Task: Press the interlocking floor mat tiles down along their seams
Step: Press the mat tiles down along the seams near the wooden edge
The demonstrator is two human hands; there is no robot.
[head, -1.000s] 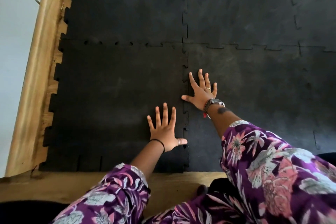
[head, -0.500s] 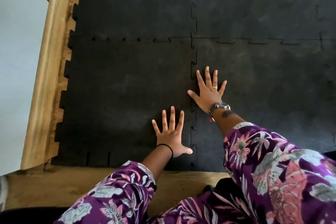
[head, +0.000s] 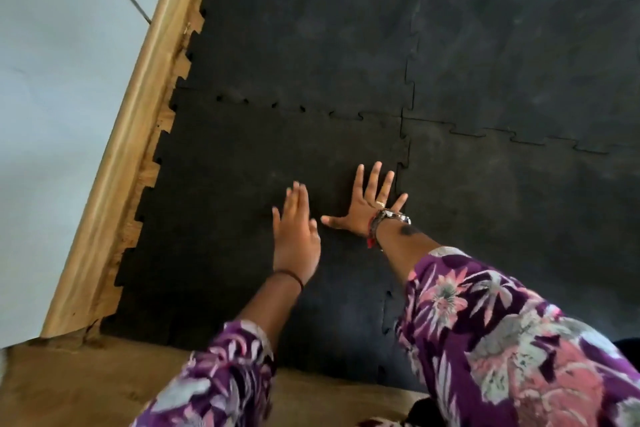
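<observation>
While both arms reach forward from purple floral sleeves, two bare hands work over the black interlocking mat tiles (head: 277, 156). Four tiles show in this view, meeting at one corner junction (head: 403, 116) where a vertical seam (head: 410, 80) crosses a horizontal seam (head: 301, 107). The right hand (head: 365, 206) lies flat on the near left tile with all five fingers spread wide, palm down, gripping nothing; its little finger reaches to the toothed vertical seam just beside it. The left hand (head: 296, 236) is open too, fingers straight and held close together, holding nothing; it is blurred, and I cannot tell whether its palm touches the mat or hovers just above it. The two hands sit near each other, the right thumb pointing toward the left hand. One wristwatch (head: 394, 217) with a metal case sits on the right wrist beside one red thread band (head: 371, 236), and one ring (head: 381, 203) shows on a right finger. One thin dark band (head: 289, 276) circles the left wrist. One dark mark lies on the right forearm (head: 408, 230). Along the left, the tiles' toothed edge meets a light wooden border (head: 138, 135), and past it lies a pale grey floor (head: 52, 114) crossed by one thin dark line. Bare wood floor (head: 86, 385) runs along the near edge. No brand, label or writing can be read anywhere, and the watch face is too small to make out.
</observation>
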